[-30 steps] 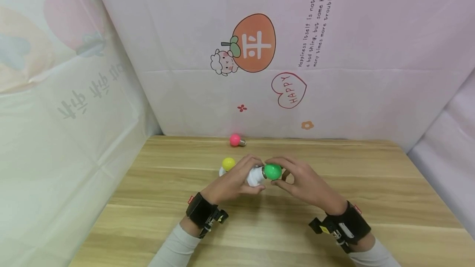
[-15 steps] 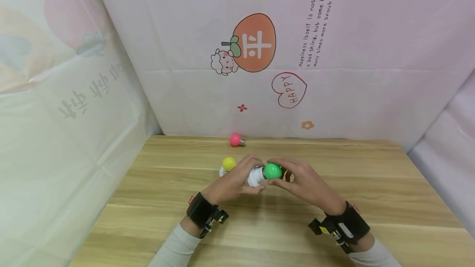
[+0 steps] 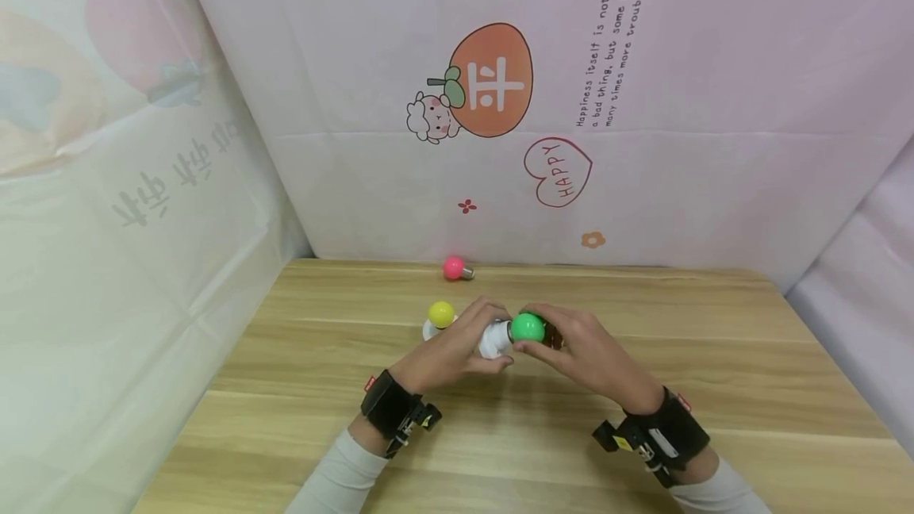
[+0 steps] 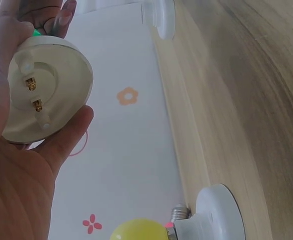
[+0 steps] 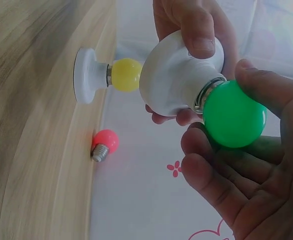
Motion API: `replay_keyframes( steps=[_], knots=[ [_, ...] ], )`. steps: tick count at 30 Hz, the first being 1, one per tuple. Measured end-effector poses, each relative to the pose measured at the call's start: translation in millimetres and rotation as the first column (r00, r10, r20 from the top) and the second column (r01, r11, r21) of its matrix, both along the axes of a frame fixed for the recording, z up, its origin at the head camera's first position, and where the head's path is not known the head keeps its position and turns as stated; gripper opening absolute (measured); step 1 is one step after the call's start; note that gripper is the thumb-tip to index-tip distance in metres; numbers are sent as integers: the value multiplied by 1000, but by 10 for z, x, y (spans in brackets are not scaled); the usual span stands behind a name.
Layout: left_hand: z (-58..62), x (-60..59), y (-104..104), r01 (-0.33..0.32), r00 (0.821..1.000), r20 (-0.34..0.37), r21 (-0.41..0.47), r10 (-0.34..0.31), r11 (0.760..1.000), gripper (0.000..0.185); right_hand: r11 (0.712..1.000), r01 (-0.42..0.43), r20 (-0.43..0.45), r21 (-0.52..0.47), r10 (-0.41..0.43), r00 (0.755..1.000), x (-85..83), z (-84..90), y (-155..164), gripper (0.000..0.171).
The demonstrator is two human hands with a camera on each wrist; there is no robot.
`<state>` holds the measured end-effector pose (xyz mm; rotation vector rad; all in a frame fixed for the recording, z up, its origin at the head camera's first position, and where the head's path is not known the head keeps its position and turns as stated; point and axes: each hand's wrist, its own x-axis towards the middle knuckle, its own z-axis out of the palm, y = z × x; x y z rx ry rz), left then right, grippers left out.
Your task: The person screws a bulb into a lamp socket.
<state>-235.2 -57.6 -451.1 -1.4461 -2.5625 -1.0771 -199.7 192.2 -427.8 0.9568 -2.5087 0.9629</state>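
My left hand [image 3: 450,351] grips a white lamp holder [image 3: 494,339] round its base, raised off the table. In the left wrist view the underside of the lamp holder [image 4: 49,90] shows two brass terminals. A green light bulb [image 3: 528,328] sits in its socket, with a little of the metal thread visible in the right wrist view. My right hand [image 3: 589,351] holds the green bulb [image 5: 235,114] between thumb and fingers.
Left of the hands, a yellow bulb [image 3: 441,314] stands in a second white holder [image 5: 86,75] on the wooden table [image 3: 500,450]. A pink bulb [image 3: 454,268] lies near the back edge. Another white holder [image 4: 164,19] appears in the left wrist view. Printed cloth surrounds the table.
The right hand's thumb and fingers have shifted slightly round the green bulb. My left hand and the lamp holder stay almost still.
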Motion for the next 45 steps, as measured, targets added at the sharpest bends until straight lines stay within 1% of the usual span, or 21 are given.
replay_keyframes(
  steps=[4,8,13,18,22,26,32,41,45],
  knots=[
    [0,0,4,1,1000,2,-1,-1,1000,47,1000,10,9,8,-10,1000,13,11,-4,30],
    [-10,-4,9,-4,1000,0,-5,4,1000,48,1000,25,-7,14,-25,1000,12,10,-8,33],
    [-19,-9,11,-13,1000,-16,-19,13,1000,53,999,31,-48,14,-30,998,-1,5,-7,40],
    [-24,-9,5,-28,1000,-10,-39,28,999,56,1000,29,-107,12,-28,994,-4,-8,-3,49],
    [-34,-14,6,-35,999,-15,-49,34,998,59,1000,24,-142,8,-22,990,-8,-14,-10,52],
    [-52,-26,12,-38,999,-31,-62,36,997,63,1000,13,-149,-4,-13,989,-18,-19,-20,53],
    [-69,-33,7,-40,998,-58,-84,35,996,68,1000,20,-150,0,-20,988,-30,-41,-24,53],
    [-48,-17,-5,-57,998,-24,-102,55,993,67,998,22,-178,51,-12,984,-68,-119,-5,54],
    [-52,-17,-3,-58,998,-7,-101,58,993,66,996,40,-180,86,-24,983,-93,-170,11,56]
  ],
)
